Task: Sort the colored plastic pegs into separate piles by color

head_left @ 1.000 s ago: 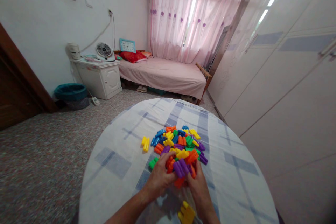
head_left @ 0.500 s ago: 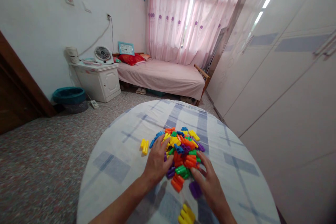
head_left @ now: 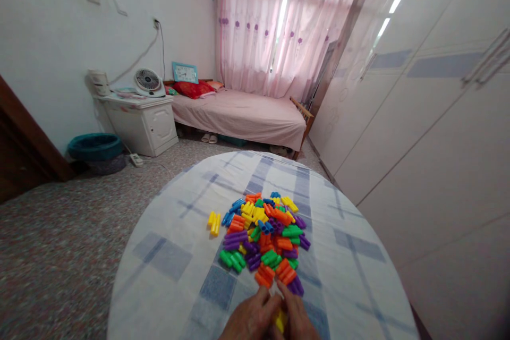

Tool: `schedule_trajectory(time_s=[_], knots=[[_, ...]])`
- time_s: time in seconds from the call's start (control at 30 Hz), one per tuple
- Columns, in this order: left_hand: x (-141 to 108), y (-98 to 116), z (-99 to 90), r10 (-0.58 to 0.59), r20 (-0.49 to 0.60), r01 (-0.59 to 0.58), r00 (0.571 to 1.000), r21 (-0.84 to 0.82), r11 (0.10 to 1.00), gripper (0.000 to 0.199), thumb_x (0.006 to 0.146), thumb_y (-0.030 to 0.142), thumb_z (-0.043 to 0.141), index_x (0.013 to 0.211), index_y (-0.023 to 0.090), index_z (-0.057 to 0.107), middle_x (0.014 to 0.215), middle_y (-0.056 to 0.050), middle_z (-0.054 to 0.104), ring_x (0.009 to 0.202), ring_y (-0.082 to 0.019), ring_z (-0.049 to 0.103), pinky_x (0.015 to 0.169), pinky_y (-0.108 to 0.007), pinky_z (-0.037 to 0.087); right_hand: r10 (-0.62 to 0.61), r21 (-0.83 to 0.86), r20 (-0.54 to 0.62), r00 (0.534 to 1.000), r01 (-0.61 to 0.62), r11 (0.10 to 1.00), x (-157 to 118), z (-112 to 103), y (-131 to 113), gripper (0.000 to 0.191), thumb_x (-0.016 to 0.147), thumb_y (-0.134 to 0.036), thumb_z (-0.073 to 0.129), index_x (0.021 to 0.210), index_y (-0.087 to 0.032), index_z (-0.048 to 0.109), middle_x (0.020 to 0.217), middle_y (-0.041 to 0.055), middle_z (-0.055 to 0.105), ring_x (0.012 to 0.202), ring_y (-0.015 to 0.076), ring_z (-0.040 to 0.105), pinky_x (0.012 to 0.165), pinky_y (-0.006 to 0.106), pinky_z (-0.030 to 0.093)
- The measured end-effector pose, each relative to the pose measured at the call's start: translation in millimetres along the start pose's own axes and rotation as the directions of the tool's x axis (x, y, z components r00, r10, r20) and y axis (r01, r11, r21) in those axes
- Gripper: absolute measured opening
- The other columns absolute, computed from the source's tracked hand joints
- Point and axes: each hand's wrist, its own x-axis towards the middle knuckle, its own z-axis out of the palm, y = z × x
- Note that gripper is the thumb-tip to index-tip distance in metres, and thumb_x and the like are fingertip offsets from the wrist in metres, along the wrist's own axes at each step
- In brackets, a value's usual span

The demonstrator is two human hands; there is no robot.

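Observation:
A loose pile of plastic pieces (head_left: 271,223) in orange, yellow, green, blue and purple lies on the round table (head_left: 167,297). Below it, at the bottom edge of the view, my left hand (head_left: 253,316) and my right hand (head_left: 295,316) are close together, fingers closed around a yellow piece (head_left: 280,321). Most of that piece is hidden by the fingers. Just above my fingertips lie orange pieces (head_left: 265,275), with a purple piece (head_left: 295,286) beside my right hand. A yellow piece (head_left: 214,223) sits apart, left of the pile.
A checked cloth covers the table. Beyond it are a bed (head_left: 247,114), a white cabinet (head_left: 153,125) with a fan (head_left: 149,81), and a teal-rimmed bin (head_left: 95,147). Tall wardrobe doors (head_left: 398,133) stand on the right.
Both hands have moved from the pile's sides down to the yellow piece near me and closed on it. Green, purple and orange pieces now show at the pile's left. The view has shifted slightly.

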Motion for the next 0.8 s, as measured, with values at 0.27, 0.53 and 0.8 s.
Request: schedule_trajectory(time_s=[0.27,0.53,0.8], knots=[[8,17,-38.7,-0.135,-0.150,0.103,0.979,-0.204,0.973,0.021,0.070,0.014,0.056,0.089,0.020,0.062,0.087,-0.002,0.058,0.080,-0.014,0.054,0.071,-0.023,0.045,0.087,0.199,0.085,0.993,-0.103,0.975,31,-11,-33,0.035,0.072,-0.033,0.056,0.103,-0.021,0.064,0.101,0.0062,0.067,0.088,0.0201,0.064,0.078,0.028,0.051],[51,20,-97.3,-0.012,-0.546,-0.065,0.838,-0.122,0.990,0.031,0.078,0.017,0.049,0.108,0.022,0.057,0.114,-0.006,0.056,0.104,-0.019,0.054,0.089,-0.035,0.047,-0.021,0.393,-0.038,0.999,0.034,0.919,99,-29,-91,0.041,0.078,-0.037,0.052,0.116,-0.022,0.055,0.120,0.0073,0.056,0.105,0.0203,0.056,0.087,0.033,0.047],[42,-75,-103.8,-0.266,-0.780,0.329,0.567,-0.081,0.941,0.044,0.086,0.040,0.045,0.121,0.015,0.050,0.134,-0.014,0.042,0.131,-0.028,0.032,0.109,-0.050,0.027,0.124,0.013,-0.434,0.892,-0.131,0.991,147,-51,5,0.059,0.079,-0.052,0.041,0.119,-0.011,0.051,0.122,0.0161,0.052,0.117,0.0285,0.044,0.101,0.046,0.031]])
